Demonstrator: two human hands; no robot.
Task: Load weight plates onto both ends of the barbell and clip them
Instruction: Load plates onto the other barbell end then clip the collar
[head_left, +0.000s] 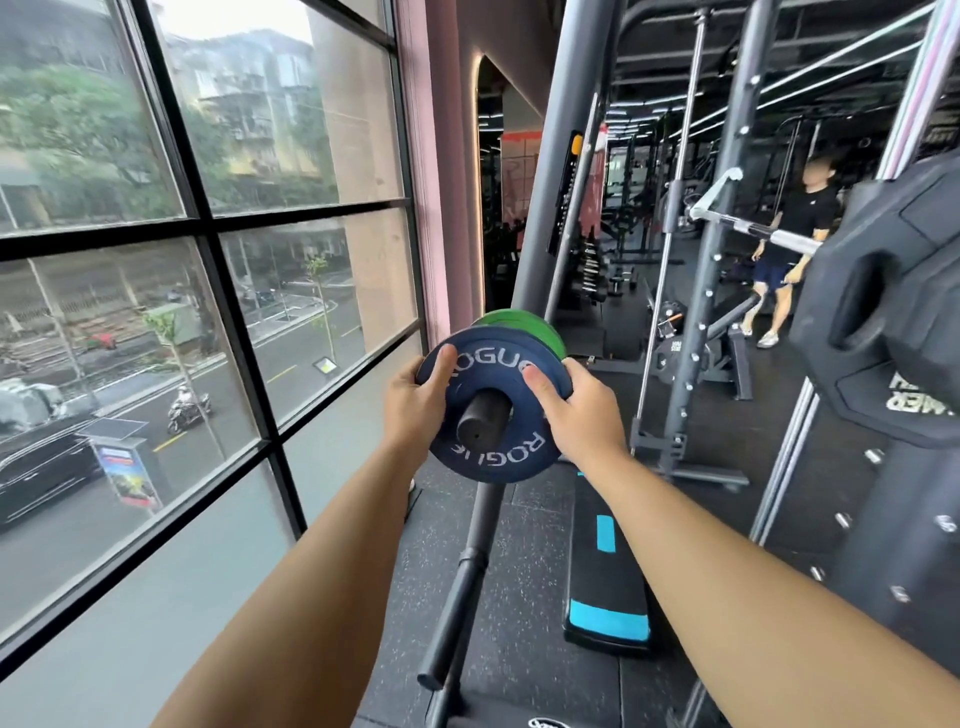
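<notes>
Blue plate (488, 458) on the barbell sleeve (480, 423), left hand (415, 410) and right hand (584, 410) tight around its rim.

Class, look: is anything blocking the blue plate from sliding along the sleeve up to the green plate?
Nothing visible does. The left hand and right hand hold the blue plate, already on the sleeve; the green plate sits just behind it.

One wide-angle view looks from the person's head, forward and slightly down along both outstretched forearms. The left hand (415, 400) and right hand (582, 410) sit mid-frame, near, gripping the round dark-blue rubber weight plate (488, 457). The black-framed glass window (291, 130) fills the left side; the grey steel rack upright (709, 291) stands at right, farther off.
</notes>
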